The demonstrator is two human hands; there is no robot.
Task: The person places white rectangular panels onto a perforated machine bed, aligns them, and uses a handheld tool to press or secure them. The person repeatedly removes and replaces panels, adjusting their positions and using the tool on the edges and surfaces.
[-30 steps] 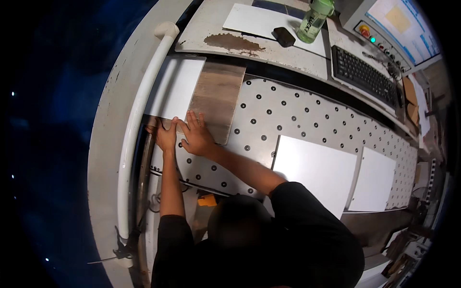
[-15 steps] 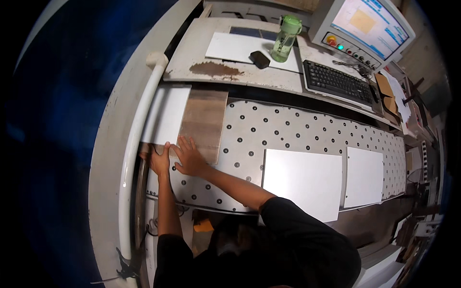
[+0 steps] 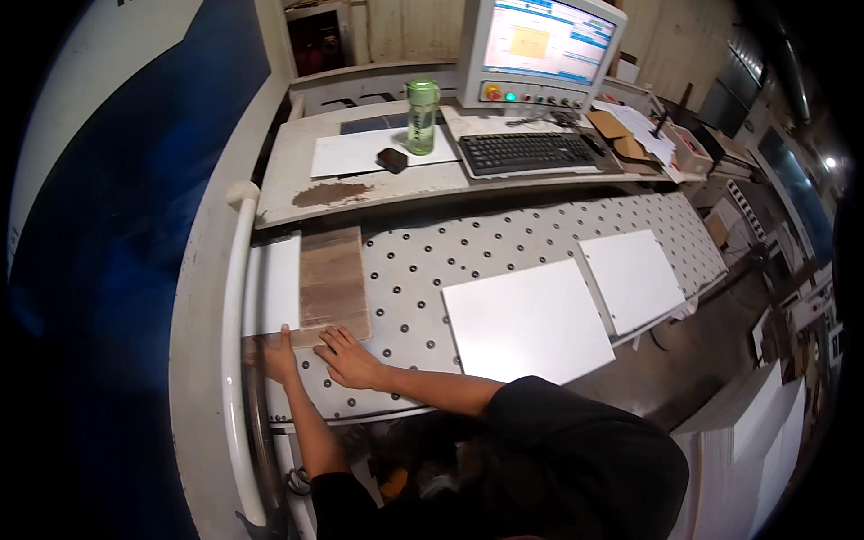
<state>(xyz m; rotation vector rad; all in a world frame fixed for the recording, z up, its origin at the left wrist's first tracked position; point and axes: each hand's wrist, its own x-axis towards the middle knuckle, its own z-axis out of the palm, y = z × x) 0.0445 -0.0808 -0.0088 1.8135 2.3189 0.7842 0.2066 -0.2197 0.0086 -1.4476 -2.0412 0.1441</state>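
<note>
Head camera, reading left to right: at far left, a blue machine flank (image 3: 108, 297), with dark lettering cut off at the top edge; beside it, a white rail (image 3: 236, 387) running close along the work. Just inside the rail, lying on a studded bed (image 3: 486, 245), a white board (image 3: 273, 286), with a brown board (image 3: 333, 274) showing to its right and along its near edge. At that edge, left hand (image 3: 278, 362), thumb up against the white board, fingers partly hidden; cannot tell whether grasping or merely pressing. Near it, right hand (image 3: 353, 362), unclenched, fingers laid over the brown board's near edge. Behind, on a stained desk (image 3: 277, 200): a black case (image 3: 391, 160), a green bottle (image 3: 421, 121) with dark lettering down its side, a keyboard (image 3: 531, 155) below a lit monitor (image 3: 551, 40), on-screen text too small to read, then loose papers (image 3: 634, 126). Farther right on the bed, a large panel (image 3: 526, 319), its near edge partly blocked by a black sleeve (image 3: 540, 423), and a small panel (image 3: 633, 281) just beside. At lower right, stacked sheets (image 3: 720, 477).
</note>
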